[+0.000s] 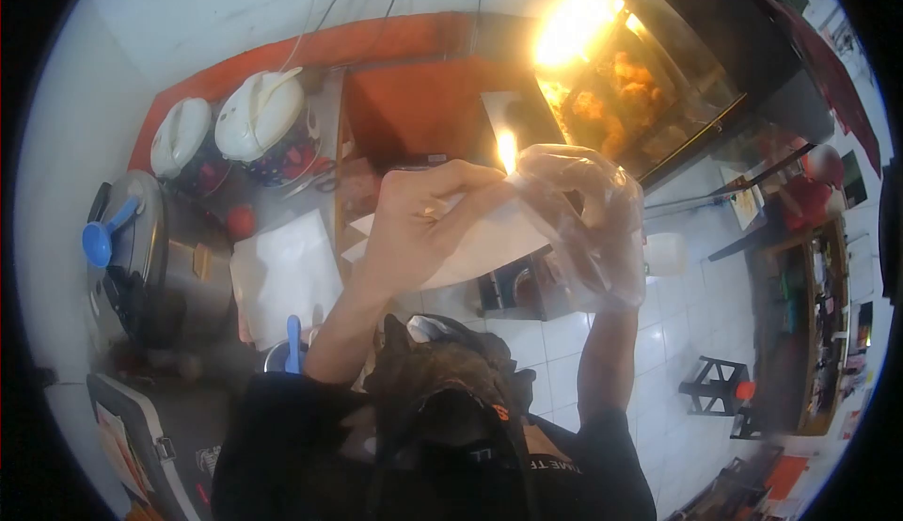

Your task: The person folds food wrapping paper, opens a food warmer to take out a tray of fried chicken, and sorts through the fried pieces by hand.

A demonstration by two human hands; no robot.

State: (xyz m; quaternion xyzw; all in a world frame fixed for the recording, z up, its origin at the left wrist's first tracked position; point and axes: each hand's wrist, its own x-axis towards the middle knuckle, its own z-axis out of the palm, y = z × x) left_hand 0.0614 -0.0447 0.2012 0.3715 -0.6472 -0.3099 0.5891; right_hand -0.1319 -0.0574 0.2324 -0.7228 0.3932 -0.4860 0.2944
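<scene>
A white piece of paper (497,244), perhaps a bag, is stretched between my two hands at chest height. My left hand (414,225) is bare and closed, its fingertips pinching the paper's upper edge. On my right hand (588,206) is a loose clear plastic glove (602,262), and its curled fingers grip the paper's right end. The hands nearly meet at the top, where a small bright glow shows behind them. Just beyond, fried food (621,98) lies inside a lit glass display case (691,112).
Two patterned pots with white lids (261,112) and a large metal cooker (188,258) with a blue scoop (103,234) stand left. White paper sheets (287,272) lie on the counter. A black stool (715,387) stands on the tiled floor at right.
</scene>
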